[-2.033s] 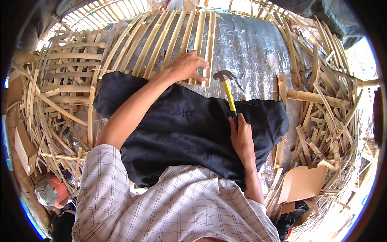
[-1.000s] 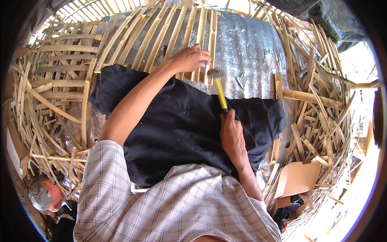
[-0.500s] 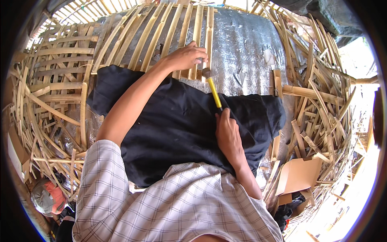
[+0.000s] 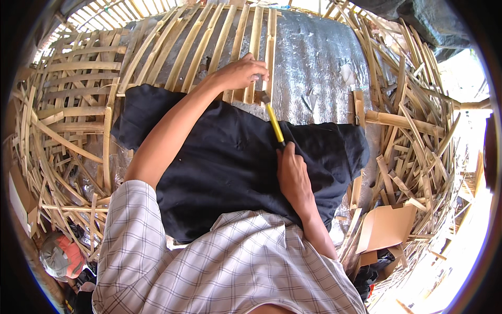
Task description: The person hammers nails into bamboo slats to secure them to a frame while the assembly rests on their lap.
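Note:
My right hand (image 4: 294,170) is wrapped round the dark grip of a hammer (image 4: 274,121) with a yellow handle. The hammer's head points away from me, just below the lower end of the rightmost bamboo slat (image 4: 270,39). My left hand (image 4: 243,72) reaches over the row of slats, its thumb and fingers pinched together beside that same slat. Whatever lies between those fingertips is too small to make out. A black cloth (image 4: 225,157) spreads beneath both forearms and covers the near side of the work.
Several parallel slats lie on a grey metal sheet (image 4: 324,52), bare to their right. A woven bamboo lattice (image 4: 83,66) stands at left. Split bamboo pieces (image 4: 402,172) heap up at right, near an open cardboard box (image 4: 387,227). At lower left sits a person in a cap (image 4: 60,256).
The hammer and my right hand have shifted slightly left, and the hammer's head sits a little nearer to me. My left hand stays almost where it was, still pinched.

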Tool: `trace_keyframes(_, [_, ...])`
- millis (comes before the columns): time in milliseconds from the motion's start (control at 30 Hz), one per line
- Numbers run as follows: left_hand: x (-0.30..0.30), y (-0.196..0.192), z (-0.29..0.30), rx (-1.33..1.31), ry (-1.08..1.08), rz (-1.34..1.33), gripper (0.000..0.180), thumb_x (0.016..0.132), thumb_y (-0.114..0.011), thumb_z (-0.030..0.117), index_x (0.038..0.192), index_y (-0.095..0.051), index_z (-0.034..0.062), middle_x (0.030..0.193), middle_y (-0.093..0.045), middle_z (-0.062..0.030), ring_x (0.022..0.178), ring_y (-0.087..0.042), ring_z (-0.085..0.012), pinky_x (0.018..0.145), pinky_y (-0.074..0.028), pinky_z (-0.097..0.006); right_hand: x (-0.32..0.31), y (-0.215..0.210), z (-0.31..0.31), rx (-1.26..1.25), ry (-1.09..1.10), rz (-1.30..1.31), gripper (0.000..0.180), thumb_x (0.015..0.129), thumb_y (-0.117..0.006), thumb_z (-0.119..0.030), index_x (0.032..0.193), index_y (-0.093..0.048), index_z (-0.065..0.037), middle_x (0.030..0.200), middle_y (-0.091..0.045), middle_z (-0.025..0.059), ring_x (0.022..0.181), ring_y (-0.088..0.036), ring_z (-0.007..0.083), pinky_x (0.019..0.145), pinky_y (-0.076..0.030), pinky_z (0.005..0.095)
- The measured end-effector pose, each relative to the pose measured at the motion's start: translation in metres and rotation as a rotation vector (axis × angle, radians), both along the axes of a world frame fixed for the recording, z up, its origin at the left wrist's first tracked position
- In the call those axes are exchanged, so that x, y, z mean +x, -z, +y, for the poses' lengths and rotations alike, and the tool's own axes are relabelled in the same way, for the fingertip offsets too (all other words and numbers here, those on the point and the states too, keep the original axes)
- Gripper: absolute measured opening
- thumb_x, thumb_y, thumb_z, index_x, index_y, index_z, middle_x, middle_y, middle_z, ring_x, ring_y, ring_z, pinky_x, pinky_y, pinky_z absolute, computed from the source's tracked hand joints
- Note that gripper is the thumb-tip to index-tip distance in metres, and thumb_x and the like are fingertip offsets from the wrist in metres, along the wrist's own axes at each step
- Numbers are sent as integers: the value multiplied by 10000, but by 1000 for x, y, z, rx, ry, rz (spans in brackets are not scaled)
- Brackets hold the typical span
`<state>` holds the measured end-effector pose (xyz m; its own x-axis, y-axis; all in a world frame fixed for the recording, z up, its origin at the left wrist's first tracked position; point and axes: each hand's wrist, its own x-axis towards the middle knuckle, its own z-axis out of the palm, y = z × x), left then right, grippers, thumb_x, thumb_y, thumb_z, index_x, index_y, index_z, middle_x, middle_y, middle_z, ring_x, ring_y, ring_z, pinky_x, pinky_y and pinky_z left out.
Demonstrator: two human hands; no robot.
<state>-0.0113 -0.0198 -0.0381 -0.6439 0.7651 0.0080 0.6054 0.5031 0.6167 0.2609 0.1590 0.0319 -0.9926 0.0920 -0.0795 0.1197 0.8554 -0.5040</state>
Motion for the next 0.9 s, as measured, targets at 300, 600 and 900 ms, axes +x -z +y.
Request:
trace_keyframes(300, [8,-12,1,-11,-49,-40,183,950,-662,18,1114,-714,83,1161,-644,12,1203,-516,-264,1121,-438,-423,-2,-53,-9,-284,33,281,259,1051,-605,-121,1203,-505,64,722,-625,250,611,-580,476,564,-444,504])
trace_keyframes(600, [-3,3,-1,16,-9,-32,167,960,-644,-3,1089,-709,81,1184,-659,21,1189,-515,-255,1093,-437,-425,-8,-15,13,-2,-128,247,237,1068,-582,-191,996,-479,9,683,-574,275,585,-571,493,516,-428,555])
trace_keyframes(900, [-2,1,1,30,-13,-37,189,953,-645,-4,1078,-723,115,1160,-667,55,1129,-525,-237,1116,-455,-429,-12,-39,3,-318,133,336,162,1064,-553,-83,1073,-436,29,665,-601,277,616,-607,505,483,-404,518])
